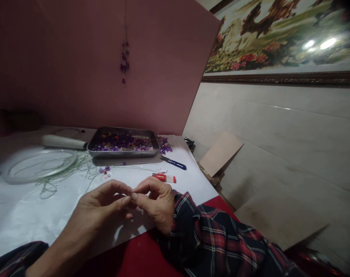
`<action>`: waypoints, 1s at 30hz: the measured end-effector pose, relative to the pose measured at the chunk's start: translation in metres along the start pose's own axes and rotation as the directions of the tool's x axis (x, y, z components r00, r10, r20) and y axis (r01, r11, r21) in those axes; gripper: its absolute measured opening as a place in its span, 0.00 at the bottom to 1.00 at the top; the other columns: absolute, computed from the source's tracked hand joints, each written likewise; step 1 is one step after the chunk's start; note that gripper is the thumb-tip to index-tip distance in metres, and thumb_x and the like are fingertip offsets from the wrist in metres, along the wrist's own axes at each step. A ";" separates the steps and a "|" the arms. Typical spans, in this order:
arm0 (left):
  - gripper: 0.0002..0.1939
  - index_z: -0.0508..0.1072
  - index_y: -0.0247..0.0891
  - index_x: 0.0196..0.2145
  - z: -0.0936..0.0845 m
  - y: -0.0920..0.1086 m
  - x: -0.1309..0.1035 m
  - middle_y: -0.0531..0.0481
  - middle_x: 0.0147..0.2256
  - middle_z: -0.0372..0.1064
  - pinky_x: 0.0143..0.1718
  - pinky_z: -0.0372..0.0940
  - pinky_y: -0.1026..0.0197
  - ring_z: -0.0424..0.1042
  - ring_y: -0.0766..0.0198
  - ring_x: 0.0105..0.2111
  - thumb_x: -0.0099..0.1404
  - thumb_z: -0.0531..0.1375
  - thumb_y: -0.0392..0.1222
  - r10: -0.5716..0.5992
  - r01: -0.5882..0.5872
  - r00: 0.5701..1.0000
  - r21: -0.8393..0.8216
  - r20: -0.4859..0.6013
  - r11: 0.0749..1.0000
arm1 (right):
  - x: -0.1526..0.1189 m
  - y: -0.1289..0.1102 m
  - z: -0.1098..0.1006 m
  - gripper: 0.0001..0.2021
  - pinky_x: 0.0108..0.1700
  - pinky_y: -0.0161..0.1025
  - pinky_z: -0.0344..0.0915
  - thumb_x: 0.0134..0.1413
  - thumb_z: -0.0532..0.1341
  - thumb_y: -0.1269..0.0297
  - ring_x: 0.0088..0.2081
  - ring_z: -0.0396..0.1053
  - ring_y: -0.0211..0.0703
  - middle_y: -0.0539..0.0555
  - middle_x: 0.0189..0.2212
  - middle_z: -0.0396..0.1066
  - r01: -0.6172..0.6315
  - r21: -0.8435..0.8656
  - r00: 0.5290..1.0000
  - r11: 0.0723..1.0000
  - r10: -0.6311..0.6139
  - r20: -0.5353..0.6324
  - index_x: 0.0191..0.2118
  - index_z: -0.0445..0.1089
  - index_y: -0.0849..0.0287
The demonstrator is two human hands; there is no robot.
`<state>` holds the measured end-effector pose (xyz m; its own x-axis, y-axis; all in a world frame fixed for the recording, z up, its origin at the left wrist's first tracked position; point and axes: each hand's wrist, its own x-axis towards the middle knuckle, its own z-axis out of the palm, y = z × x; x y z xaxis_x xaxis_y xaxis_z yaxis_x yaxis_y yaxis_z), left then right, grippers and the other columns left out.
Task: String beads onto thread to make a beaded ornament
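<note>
My left hand (102, 206) and my right hand (156, 200) meet fingertip to fingertip above the front part of the white table cover (21, 215). Each is closed in a pinch, thumb against forefinger. Whatever lies between the fingertips is too small to make out. Just beyond my right hand is a red and clear lighter (164, 177). Several loose beads (106, 169) in purple, red and pink lie beyond my left hand, beside pale green cord (89, 175).
A metal tray (125, 154) of purple beads stands at the back. Blue-handled snips (175, 163) lie right of it. A clear ring (13, 179) with green cord is at left. A beaded strand (124, 63) hangs against the pink panel (67, 65). Cardboard (221, 154) leans at the wall.
</note>
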<state>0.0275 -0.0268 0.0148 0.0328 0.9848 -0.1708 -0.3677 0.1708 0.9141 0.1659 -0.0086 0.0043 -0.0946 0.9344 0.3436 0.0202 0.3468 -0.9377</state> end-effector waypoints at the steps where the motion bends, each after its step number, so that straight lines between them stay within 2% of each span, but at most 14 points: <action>1: 0.14 0.77 0.41 0.24 -0.001 -0.001 0.001 0.52 0.17 0.74 0.21 0.66 0.66 0.69 0.66 0.18 0.38 0.75 0.40 -0.009 0.008 1.000 -0.010 -0.007 1.000 | 0.000 -0.001 -0.001 0.03 0.28 0.34 0.55 0.45 0.65 0.71 0.25 0.62 0.35 0.46 0.22 0.67 -0.010 0.018 1.000 1.000 0.010 0.000 0.24 0.73 0.59; 3: 0.16 0.78 0.42 0.27 -0.004 -0.002 0.003 0.50 0.20 0.77 0.23 0.68 0.63 0.72 0.62 0.20 0.38 0.75 0.38 -0.043 0.042 0.999 -0.017 -0.027 0.999 | 0.001 0.000 -0.001 0.04 0.28 0.35 0.56 0.45 0.66 0.68 0.26 0.62 0.36 0.47 0.22 0.68 -0.008 0.053 1.000 0.999 0.009 -0.021 0.24 0.73 0.59; 5: 0.18 0.79 0.42 0.30 -0.005 -0.004 0.004 0.48 0.21 0.78 0.25 0.69 0.60 0.74 0.59 0.22 0.38 0.74 0.37 -0.075 0.075 0.997 -0.002 -0.028 0.997 | 0.003 0.002 -0.002 0.06 0.31 0.36 0.57 0.45 0.68 0.66 0.28 0.62 0.37 0.47 0.23 0.67 0.046 0.074 0.997 0.996 -0.042 -0.061 0.22 0.72 0.58; 9: 0.15 0.79 0.40 0.29 -0.004 -0.005 0.004 0.46 0.21 0.77 0.25 0.68 0.60 0.75 0.58 0.22 0.40 0.73 0.40 -0.095 0.095 0.995 -0.009 0.008 0.995 | 0.007 0.006 -0.002 0.08 0.32 0.37 0.57 0.45 0.68 0.66 0.30 0.62 0.38 0.47 0.24 0.64 0.138 0.087 0.982 0.987 -0.125 -0.139 0.21 0.70 0.58; 12: 0.14 0.79 0.39 0.28 -0.004 -0.005 0.004 0.46 0.20 0.77 0.25 0.68 0.58 0.75 0.57 0.21 0.40 0.73 0.40 -0.116 0.116 0.993 0.007 0.006 0.993 | 0.008 0.006 -0.002 0.07 0.31 0.36 0.55 0.44 0.67 0.69 0.29 0.61 0.37 0.46 0.24 0.64 0.120 0.152 0.981 0.981 -0.094 -0.167 0.21 0.70 0.58; 16: 0.14 0.79 0.40 0.28 -0.005 -0.004 0.005 0.47 0.20 0.76 0.23 0.65 0.61 0.73 0.58 0.20 0.41 0.73 0.40 -0.141 0.140 0.989 0.024 0.048 0.990 | 0.007 0.003 -0.002 0.06 0.30 0.35 0.55 0.44 0.66 0.69 0.25 0.60 0.36 0.46 0.21 0.66 0.071 0.215 0.991 0.974 -0.043 -0.130 0.23 0.70 0.58; 23: 0.11 0.78 0.37 0.23 -0.003 -0.007 0.006 0.54 0.14 0.68 0.19 0.56 0.69 0.63 0.71 0.16 0.41 0.73 0.42 -0.069 0.065 0.995 0.059 0.067 0.996 | 0.005 0.003 -0.001 0.06 0.28 0.34 0.55 0.44 0.66 0.67 0.23 0.58 0.35 0.45 0.19 0.65 -0.003 0.177 0.995 0.984 0.021 -0.102 0.24 0.68 0.59; 30: 0.09 0.75 0.37 0.19 0.007 -0.004 -0.003 0.55 0.13 0.67 0.17 0.57 0.69 0.63 0.70 0.15 0.43 0.72 0.40 -0.036 0.027 0.997 0.132 0.071 0.991 | 0.001 0.003 0.004 0.07 0.22 0.32 0.48 0.44 0.62 0.65 0.18 0.51 0.32 0.43 0.16 0.58 -0.045 0.233 0.996 0.972 0.061 -0.064 0.23 0.64 0.58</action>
<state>0.0351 -0.0306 0.0144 0.1122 0.9777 -0.1773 -0.2411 0.1999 0.9497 0.1622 -0.0069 0.0019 -0.0293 0.9571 0.2882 -0.2076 0.2762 -0.9384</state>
